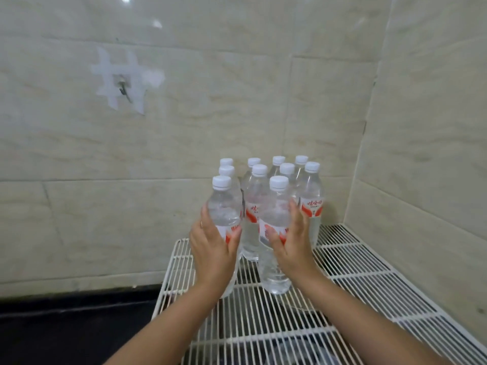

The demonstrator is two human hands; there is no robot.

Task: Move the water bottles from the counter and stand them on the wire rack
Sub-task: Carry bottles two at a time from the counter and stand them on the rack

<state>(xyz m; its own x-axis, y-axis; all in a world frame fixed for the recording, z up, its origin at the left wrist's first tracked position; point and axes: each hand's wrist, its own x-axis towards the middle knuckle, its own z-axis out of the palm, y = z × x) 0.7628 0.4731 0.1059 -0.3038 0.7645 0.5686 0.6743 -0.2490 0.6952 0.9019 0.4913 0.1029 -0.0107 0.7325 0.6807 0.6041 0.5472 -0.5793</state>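
Several clear water bottles with white caps and red-and-white labels stand clustered on the white wire rack (pixel 355 275), in the corner of the tiled walls. My left hand (pixel 213 248) is wrapped around the front-left bottle (pixel 224 204). My right hand (pixel 290 246) is wrapped around the front-middle bottle (pixel 275 217). Both held bottles are upright, their bases at the rack's wires. Behind them stand the other bottles (pixel 311 196), close together in rows.
A dark counter (pixel 73 325) lies to the left of the rack and lower. Tiled walls close in at the back and right. A metal hook (pixel 123 88) with tape around it hangs on the back wall. The rack's front and right parts hold no bottles.
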